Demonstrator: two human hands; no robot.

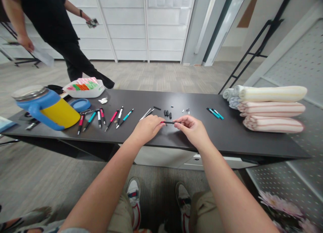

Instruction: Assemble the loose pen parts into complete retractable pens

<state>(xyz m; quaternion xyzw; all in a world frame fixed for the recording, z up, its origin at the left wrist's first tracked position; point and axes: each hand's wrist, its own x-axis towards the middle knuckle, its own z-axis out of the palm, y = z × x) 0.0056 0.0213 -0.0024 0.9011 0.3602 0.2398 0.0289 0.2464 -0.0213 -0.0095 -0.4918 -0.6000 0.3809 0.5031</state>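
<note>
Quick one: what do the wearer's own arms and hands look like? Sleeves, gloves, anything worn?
Left hand and right hand are ungloved; no watch, bracelet or cables show on either arm. Both forearms are bare. A pale greyish edge, probably a sleeve, shows low on the left arm; none visible on the right.

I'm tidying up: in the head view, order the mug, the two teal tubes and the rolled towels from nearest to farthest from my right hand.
1. Two teal tubes, just right of the right hand.
2. Rolled towels, stacked farther right.
3. Mug, well off to the left.
</note>
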